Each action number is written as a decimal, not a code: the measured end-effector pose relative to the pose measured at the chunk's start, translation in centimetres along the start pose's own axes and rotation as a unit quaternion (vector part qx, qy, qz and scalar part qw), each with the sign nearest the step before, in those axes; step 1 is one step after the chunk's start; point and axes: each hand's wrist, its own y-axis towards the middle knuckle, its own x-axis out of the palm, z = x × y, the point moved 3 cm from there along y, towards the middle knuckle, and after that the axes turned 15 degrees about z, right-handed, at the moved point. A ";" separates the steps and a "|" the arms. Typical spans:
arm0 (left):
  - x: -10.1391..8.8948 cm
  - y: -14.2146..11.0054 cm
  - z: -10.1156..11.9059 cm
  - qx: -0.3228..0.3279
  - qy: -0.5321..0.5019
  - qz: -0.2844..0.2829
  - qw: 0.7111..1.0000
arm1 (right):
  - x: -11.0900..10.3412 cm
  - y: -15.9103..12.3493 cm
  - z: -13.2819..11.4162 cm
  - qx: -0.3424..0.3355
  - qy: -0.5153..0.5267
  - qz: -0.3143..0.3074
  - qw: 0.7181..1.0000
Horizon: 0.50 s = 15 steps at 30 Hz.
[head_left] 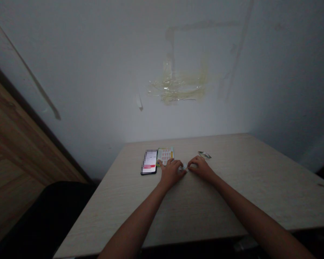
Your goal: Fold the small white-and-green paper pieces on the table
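Note:
My left hand (172,173) rests low over the table, its thumb and forefinger curled round a small whitish piece (184,167). That piece looks thin, like paper or film, but is too small and dim to name. From the other side my right hand (201,169) pinches at its right edge, fingertips drawn together. Just beyond my left hand lies a printed card or booklet (165,155) with rows of small pictures and a yellow strip, partly covered by the fingers. A small dark-and-white flat scrap (204,155) lies beyond my right hand.
A phone (149,163) with its screen lit lies left of the card on the pale wooden table (118,201). The wall behind carries strips of clear tape (178,88). A black chair (62,212) and a wooden door (13,144) stand at the left.

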 end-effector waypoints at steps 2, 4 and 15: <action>-0.1 0.0 0.1 0.009 -0.001 -0.006 1.000 | 0.1 0.0 0.0 0.001 -0.005 0.008 1.000; -0.2 0.1 0.1 0.016 0.000 -0.012 1.000 | 0.1 0.0 -0.1 0.000 -0.009 0.013 1.000; -0.4 0.1 0.5 0.013 0.013 -0.002 1.000 | 0.1 0.1 0.3 0.015 0.013 0.017 1.000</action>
